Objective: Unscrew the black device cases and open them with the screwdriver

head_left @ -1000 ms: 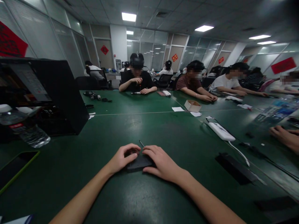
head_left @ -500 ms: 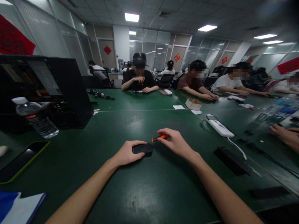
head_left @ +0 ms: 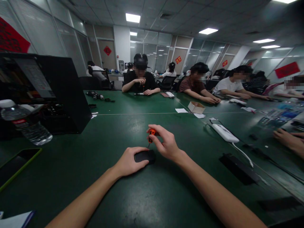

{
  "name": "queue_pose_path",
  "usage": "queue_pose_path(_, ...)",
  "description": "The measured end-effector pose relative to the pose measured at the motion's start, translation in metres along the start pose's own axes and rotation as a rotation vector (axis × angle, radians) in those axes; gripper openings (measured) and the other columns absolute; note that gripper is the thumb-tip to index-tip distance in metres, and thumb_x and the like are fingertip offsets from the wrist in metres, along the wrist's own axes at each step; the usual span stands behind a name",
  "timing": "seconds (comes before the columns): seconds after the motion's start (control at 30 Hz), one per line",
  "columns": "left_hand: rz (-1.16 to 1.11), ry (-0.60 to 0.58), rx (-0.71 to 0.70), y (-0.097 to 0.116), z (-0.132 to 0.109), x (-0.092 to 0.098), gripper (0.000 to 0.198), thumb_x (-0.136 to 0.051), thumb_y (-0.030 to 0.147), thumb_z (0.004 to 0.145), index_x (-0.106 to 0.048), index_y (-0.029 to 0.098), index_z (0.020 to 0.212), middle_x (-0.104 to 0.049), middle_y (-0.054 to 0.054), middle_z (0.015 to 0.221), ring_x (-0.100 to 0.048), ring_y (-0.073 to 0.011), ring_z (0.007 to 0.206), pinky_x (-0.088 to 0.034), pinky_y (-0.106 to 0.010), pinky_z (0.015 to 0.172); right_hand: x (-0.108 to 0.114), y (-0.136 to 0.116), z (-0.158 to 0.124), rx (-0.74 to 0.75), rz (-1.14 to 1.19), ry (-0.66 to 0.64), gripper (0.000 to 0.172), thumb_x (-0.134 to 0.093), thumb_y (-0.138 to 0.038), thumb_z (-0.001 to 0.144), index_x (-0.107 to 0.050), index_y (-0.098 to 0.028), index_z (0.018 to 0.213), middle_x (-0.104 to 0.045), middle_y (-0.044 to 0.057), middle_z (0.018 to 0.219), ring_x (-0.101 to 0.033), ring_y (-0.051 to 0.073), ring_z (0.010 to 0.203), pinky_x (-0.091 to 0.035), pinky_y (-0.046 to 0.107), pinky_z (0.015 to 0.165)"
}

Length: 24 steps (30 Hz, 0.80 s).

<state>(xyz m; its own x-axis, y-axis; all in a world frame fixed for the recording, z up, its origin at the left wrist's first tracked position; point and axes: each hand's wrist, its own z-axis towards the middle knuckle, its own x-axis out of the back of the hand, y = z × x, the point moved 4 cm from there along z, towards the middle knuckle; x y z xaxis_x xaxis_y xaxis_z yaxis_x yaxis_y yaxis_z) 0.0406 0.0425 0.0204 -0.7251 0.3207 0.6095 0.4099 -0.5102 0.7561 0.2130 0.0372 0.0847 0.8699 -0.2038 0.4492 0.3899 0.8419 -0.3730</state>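
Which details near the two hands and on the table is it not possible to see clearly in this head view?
All in the head view:
Tip of the orange screwdriver: too small to tell whether it touches the black device.
Parts of that device under the left hand: covered by the hand.
Phone: cut off by the left edge.
Print on the bottle: too small and blurred.
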Motion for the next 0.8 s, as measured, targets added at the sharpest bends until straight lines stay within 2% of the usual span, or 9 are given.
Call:
queue_pose_path(0.17, -0.002, -0.008, -0.010, 0.002, 0.000, 0.000, 0.038, -0.075, 0.029, 0.078, -0.073, 0.021, 0.116, -0.077, -0.007, 0.114, -0.072, -0.0275, 0.103, -0.054, -0.037, 0.094, 0.011, 0.002, -0.014, -0.045, 0.077, 0.165, 0.039, -0.049, -0.019, 0.100, -0.048, -0.026, 0.139, -0.065, 0.007, 0.105, -0.069, 0.015, 0.078, -0.061, 0.033, 0.072)
queue_pose_path(0.23, -0.006, -0.001, -0.016, 0.003, 0.000, 0.000, 0.039, -0.075, 0.029, 0.078, -0.072, 0.021, 0.116, -0.076, -0.007, 0.115, -0.071, -0.0275, 0.103, -0.054, -0.037, 0.094, 0.011, 0.003, -0.017, -0.068, 0.114, 0.194, 0.039, -0.048, -0.019, 0.101, -0.048, -0.027, 0.139, -0.064, 0.007, 0.105, -0.069, 0.015, 0.077, -0.062, 0.033, 0.070)
queue_pose_path(0.5, -0.011, -0.009, -0.034, 0.004, 0.001, 0.000, 0.039, -0.075, 0.028, 0.079, -0.073, 0.020, 0.117, -0.076, -0.008, 0.116, -0.071, -0.0275, 0.104, -0.053, -0.038, 0.096, 0.002, 0.004, -0.022, -0.124, 0.194, 0.176, 0.033, -0.048, -0.024, 0.102, -0.048, -0.029, 0.134, -0.062, 0.005, 0.105, -0.069, 0.015, 0.079, -0.060, 0.034, 0.073)
queue_pose_path(0.7, -0.005, -0.019, -0.033, 0.005, 0.000, 0.001, 0.039, -0.075, 0.029, 0.080, -0.073, 0.019, 0.118, -0.076, -0.008, 0.118, -0.071, -0.0279, 0.106, -0.052, -0.039, 0.098, -0.012, 0.000, -0.022, -0.227, 0.400, 0.175, 0.029, -0.038, -0.034, 0.106, -0.040, -0.033, 0.135, -0.058, -0.001, 0.091, -0.067, 0.014, 0.079, -0.059, 0.036, 0.077)
queue_pose_path(0.8, -0.012, -0.017, -0.037, 0.004, 0.000, 0.000, 0.040, -0.075, 0.029, 0.079, -0.073, 0.019, 0.118, -0.076, -0.008, 0.116, -0.071, -0.0277, 0.104, -0.053, -0.038, 0.097, -0.018, -0.002, -0.020, -0.246, 0.509, 0.160, 0.027, -0.038, -0.038, 0.106, -0.040, -0.033, 0.133, -0.053, -0.003, 0.086, -0.064, 0.012, 0.074, -0.057, 0.033, 0.073)
